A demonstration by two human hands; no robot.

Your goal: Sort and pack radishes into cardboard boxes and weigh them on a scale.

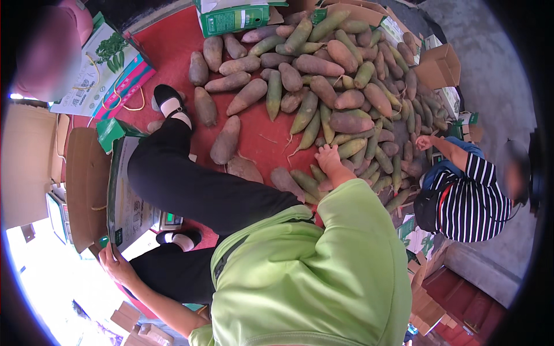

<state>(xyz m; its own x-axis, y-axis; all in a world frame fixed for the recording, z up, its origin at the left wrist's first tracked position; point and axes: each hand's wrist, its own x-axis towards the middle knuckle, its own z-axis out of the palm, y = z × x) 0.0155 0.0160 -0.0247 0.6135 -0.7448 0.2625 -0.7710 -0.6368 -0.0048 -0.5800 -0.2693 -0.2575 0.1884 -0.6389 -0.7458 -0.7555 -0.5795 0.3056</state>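
Note:
A large pile of green and reddish-purple radishes (pixel 340 86) spreads over a red floor covering. My right hand (pixel 330 160) reaches into its near side, fingers bent over the end of a green radish (pixel 352 148); part of the fingers is hidden. At the lower left, my left hand (pixel 118 266) grips the near corner of an open cardboard box (pixel 128 196), which is pale outside with green trim. The inside of this box cannot be seen. A few reddish radishes (pixel 225 140) lie apart from the pile, near my foot.
Beside the box, a scale (pixel 170 219) shows a lit display. Printed cartons (pixel 109 72) stand at the far left, and a green carton (pixel 234 22) stands behind the pile. At right, another person (pixel 470 193) in a striped shirt reaches toward the radishes. An open brown carton (pixel 438 66) is farther back.

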